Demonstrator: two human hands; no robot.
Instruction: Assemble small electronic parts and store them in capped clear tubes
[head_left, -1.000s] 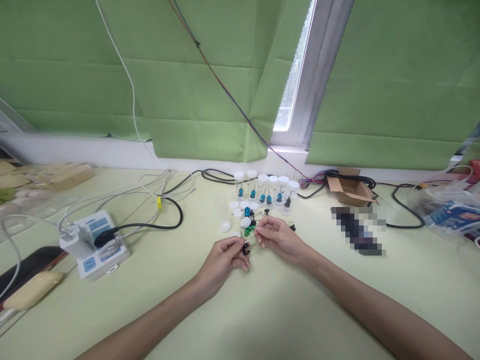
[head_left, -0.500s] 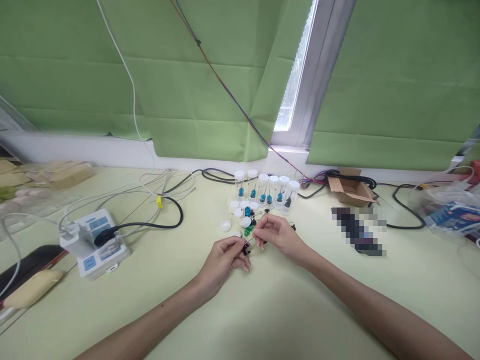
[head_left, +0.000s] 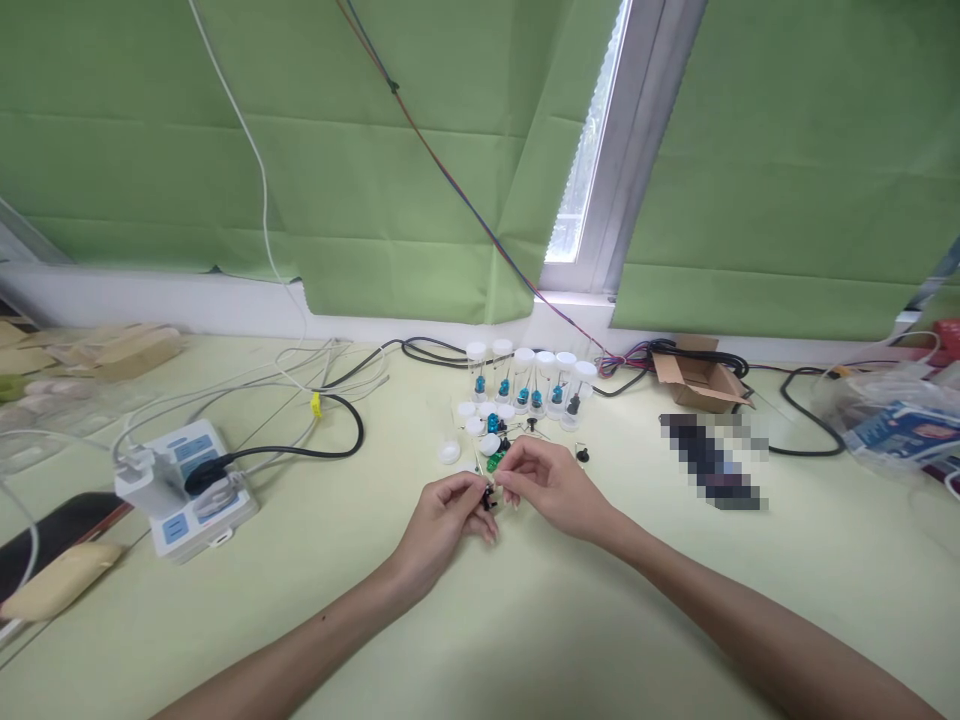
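Between the thumb and fingers of my left hand [head_left: 446,515] is a small black part [head_left: 490,498], with a thin metal rod [head_left: 478,456] rising beside it. My right hand [head_left: 553,485] is closed in a pinch right against this part; whatever its fingertips hold is too small to make out. Just beyond my hands lie a green part [head_left: 494,462], a blue part [head_left: 493,424], white caps [head_left: 449,453] and loose black pieces [head_left: 583,455]. Behind them stand several clear tubes [head_left: 523,385] with white lids, most with blue parts inside, the rightmost with a black one.
A power strip [head_left: 210,515] with plugs and cables sits on the left of the table. Toward the back right are an open cardboard box [head_left: 701,385] and a blurred dark object [head_left: 712,465]. Black cables [head_left: 427,347] run along the wall.
My right hand has shifted slightly left, closer to my left fingertips. The thin rod now points more upright, and a black piece right of my right hand shows more fully.
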